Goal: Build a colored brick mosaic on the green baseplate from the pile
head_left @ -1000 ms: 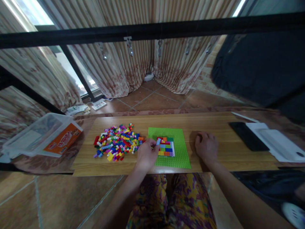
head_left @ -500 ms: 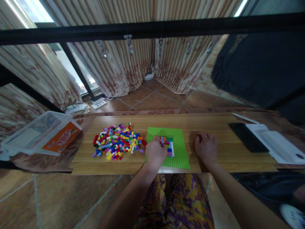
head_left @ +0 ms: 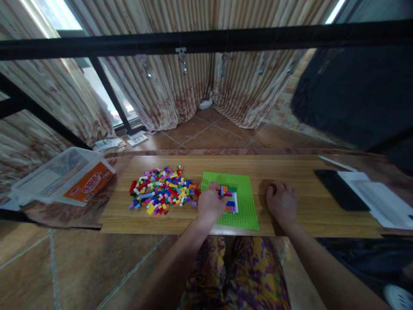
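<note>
Leftmost in the head view, a clear plastic bin [head_left: 74,160] with an orange label [head_left: 91,183] stands beside the table [head_left: 290,168]; a pale flat patch [head_left: 47,183] shows through its walls. Against the picture from a second ago, the left hand [head_left: 210,204] has shifted right, from the edge of the green baseplate [head_left: 248,204] to over the bricks built on it [head_left: 231,206]; it is nearly where it was half a second ago. Its thumb and finger pinch a light blue brick [head_left: 222,190], though they partly cover it, so I cannot tell whether it is pressed down. The right hand [head_left: 283,200] has stayed on the table right of the baseplate, loosely curled, with nothing visible in it. By count: one bin, one baseplate, two hands, one black slab [head_left: 340,189] at the right, and one heap of loose bricks [head_left: 164,191] left of the baseplate, too many and small to number.
</note>
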